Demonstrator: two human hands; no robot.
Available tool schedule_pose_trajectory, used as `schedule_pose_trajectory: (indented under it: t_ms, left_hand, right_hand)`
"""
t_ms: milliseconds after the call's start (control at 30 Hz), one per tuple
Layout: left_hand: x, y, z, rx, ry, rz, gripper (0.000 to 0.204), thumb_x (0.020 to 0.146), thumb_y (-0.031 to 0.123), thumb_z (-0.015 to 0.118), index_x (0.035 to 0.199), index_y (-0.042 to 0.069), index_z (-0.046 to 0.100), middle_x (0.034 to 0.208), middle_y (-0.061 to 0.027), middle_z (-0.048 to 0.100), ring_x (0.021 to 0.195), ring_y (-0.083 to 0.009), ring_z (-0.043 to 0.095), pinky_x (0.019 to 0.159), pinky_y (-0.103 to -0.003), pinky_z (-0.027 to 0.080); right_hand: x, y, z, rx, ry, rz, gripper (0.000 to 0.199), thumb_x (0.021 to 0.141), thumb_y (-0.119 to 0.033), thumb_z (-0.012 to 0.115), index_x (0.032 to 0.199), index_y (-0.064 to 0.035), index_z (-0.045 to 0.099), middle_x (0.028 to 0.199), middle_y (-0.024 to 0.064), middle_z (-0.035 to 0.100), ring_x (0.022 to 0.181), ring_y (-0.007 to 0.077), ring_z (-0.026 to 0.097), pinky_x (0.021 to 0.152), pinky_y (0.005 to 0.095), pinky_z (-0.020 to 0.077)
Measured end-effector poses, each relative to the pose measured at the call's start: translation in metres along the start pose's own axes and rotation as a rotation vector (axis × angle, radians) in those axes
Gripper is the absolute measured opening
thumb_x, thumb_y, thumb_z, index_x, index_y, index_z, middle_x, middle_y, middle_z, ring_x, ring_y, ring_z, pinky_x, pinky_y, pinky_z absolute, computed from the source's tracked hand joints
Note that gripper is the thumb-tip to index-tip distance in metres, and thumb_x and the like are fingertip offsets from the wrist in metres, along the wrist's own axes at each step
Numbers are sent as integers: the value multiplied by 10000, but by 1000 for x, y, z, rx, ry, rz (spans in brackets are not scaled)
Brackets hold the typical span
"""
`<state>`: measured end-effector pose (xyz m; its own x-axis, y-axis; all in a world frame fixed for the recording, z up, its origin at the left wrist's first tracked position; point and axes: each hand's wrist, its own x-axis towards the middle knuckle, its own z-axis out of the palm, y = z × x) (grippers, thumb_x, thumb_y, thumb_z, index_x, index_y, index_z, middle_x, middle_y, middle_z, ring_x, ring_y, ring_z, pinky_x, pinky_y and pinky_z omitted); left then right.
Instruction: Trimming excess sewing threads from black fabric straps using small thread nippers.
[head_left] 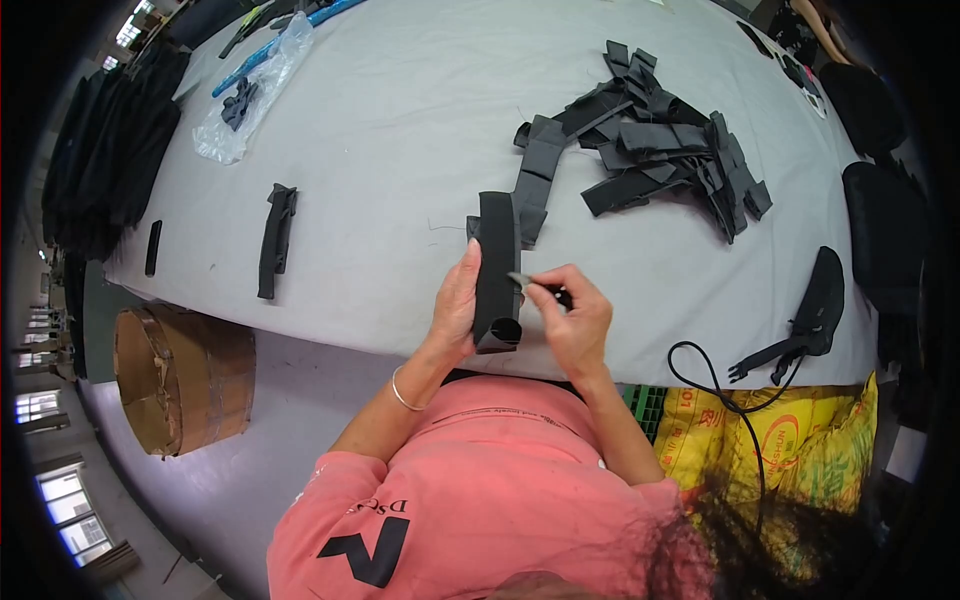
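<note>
Left hand (455,305) curled around black strap (497,270), held upright at table (400,150) edge. Right hand (575,315) at three o'clock, fingers pinched on small tool (522,280) against it. Strap pile (650,150) at one o'clock, well apart.

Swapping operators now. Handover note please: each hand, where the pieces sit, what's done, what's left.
Left hand: grips a long black fabric strip, held upright over the grey table's near edge.
Right hand: pinches a small snipping tool against the strip's right edge.
Loose pile of black strips lies far right on the table; a separate stack of black pieces lies to the left.
Done: cannot tell which pieces are finished.
Left: likely the strip in hand, perhaps the pile too.
</note>
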<state>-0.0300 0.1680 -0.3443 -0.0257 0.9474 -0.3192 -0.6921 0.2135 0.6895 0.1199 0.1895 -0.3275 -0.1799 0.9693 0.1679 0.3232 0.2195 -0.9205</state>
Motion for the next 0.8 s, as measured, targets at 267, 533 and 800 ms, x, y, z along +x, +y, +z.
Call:
schedule_pose_trajectory:
  t_ms: [267, 533, 800]
  left_hand:
    - [-1, 9, -4, -51, 25, -2, 486, 971, 474, 389, 1107, 29, 530, 915, -96, 589, 748, -168, 601, 632, -312, 527]
    - [-4, 11, -3, -28, 60, 5, 485, 978, 467, 379, 1123, 29, 528, 944, -104, 579, 760, -163, 591, 640, -300, 522]
    - [-4, 13, -1, 5, 81, -33, 482, 979, 468, 370, 1122, 37, 532, 954, -92, 589, 794, -148, 605, 638, -286, 535]
  right_hand:
    - [1, -10, -16, -67, -49, -141, 141, 752, -85, 700, 885, -81, 654, 767, 46, 648, 658, 170, 610, 606, 282, 482]
    - [-2, -10, -18, 27, -121, -147, 144, 741, -68, 698, 880, -85, 664, 788, 40, 658, 663, 171, 606, 594, 280, 478]
    - [0, -7, -16, -63, -89, -188, 133, 740, -86, 704, 866, -92, 662, 770, 32, 653, 648, 171, 590, 586, 279, 466]
